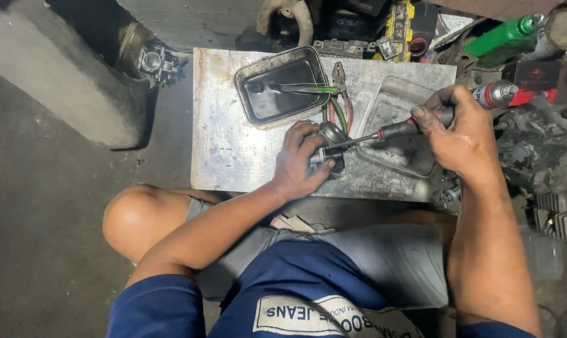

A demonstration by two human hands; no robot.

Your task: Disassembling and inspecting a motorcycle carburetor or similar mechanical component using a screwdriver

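A scuffed, stained metal sheet [233,150] lies flat on a dark concrete floor [45,206]. On the sheet's upper middle sits a shallow rectangular metal tray [249,100], dark inside, with a green-handled tool [305,89] lying across it. Just right of that tray lie pliers [340,78] with red and green handles. Further right rests a second shallow tray [390,94], grey and grimy. A small metal engine part [331,133] sits near the sheet's middle. Beyond the sheet's far edge, assorted parts and a green bottle [502,34] crowd the floor.

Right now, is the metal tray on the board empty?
No, the metal tray holds a green-handled tool lying across it.
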